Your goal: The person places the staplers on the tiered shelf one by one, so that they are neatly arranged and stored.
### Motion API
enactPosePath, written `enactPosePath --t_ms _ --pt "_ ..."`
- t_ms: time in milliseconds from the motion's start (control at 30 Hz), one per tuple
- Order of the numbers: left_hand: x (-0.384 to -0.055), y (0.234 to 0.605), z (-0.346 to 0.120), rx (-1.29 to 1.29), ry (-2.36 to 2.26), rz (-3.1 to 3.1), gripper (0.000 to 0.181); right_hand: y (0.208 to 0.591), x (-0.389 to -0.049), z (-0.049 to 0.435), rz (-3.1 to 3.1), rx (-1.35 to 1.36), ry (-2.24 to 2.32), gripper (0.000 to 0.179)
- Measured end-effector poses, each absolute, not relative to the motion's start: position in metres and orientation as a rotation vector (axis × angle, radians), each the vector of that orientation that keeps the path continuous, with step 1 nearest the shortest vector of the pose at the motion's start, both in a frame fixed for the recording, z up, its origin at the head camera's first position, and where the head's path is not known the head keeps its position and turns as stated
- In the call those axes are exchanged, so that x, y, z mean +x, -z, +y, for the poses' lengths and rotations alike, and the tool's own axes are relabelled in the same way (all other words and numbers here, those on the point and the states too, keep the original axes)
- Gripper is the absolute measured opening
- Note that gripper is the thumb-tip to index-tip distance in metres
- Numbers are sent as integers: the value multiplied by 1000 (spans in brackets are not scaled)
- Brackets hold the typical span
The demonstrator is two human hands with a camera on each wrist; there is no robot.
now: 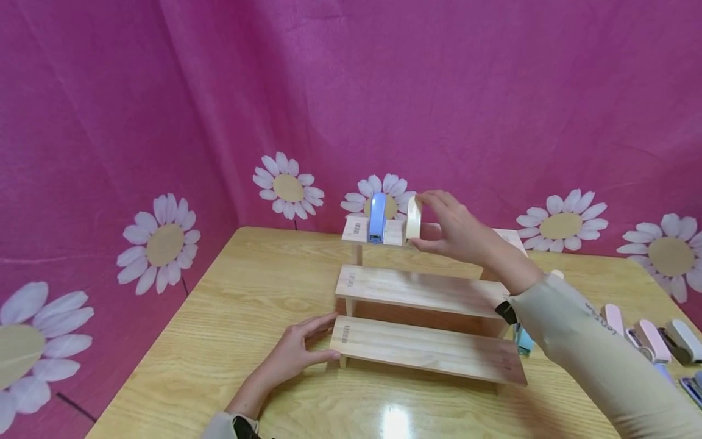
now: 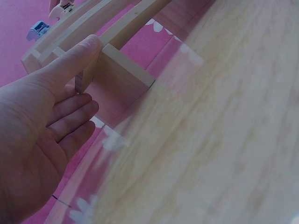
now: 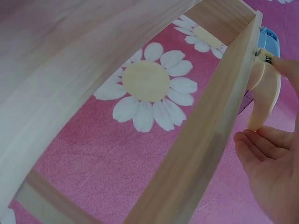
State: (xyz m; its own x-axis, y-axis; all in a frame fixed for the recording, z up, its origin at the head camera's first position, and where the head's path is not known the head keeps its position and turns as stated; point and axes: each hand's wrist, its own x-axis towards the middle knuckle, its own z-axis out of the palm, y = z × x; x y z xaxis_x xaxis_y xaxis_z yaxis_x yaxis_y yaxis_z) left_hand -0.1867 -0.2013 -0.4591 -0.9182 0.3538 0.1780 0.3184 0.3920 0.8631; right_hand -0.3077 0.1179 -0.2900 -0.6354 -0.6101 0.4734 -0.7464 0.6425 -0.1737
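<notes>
A three-tier wooden display rack (image 1: 422, 344) stands on the table. On its top tier, a blue stapler (image 1: 377, 218) is upright near the left end. Beside it, to the right, my right hand (image 1: 457, 228) pinches a cream stapler (image 1: 414, 219) between thumb and fingers. The right wrist view shows the cream stapler (image 3: 267, 88) against the top board, fingertips at its two ends. My left hand (image 1: 293, 350) grips the left end of the lowest tier, thumb at the front corner and fingers at the rear. In the left wrist view, the thumb of the left hand (image 2: 51, 107) lies against the board.
Right of the rack, a pink stapler (image 1: 652, 340), a white stapler (image 1: 682, 341) and several others lie on the table (image 1: 247, 292). A teal stapler (image 1: 524, 341) is partly hidden by the rack and right arm. A magenta flower-print cloth (image 1: 466, 91) hangs behind.
</notes>
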Motion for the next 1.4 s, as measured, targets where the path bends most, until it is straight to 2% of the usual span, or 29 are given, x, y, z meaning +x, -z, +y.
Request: enactPosePath --t_ms 300,667,1100,1400 --pt "-189 462 -199 621 -1577 2594 73 285 -296 146 -2545 943 -575 82" --pt "-189 460 -199 625 -1587 2571 72 293 -272 210 -2512 781 -596 83" --pt "-186 459 -200 614 -1581 2577 73 334 -244 281 -2417 627 -604 77" --pt "-187 458 -199 639 -1580 2598 72 372 -234 297 -2634 628 -523 85"
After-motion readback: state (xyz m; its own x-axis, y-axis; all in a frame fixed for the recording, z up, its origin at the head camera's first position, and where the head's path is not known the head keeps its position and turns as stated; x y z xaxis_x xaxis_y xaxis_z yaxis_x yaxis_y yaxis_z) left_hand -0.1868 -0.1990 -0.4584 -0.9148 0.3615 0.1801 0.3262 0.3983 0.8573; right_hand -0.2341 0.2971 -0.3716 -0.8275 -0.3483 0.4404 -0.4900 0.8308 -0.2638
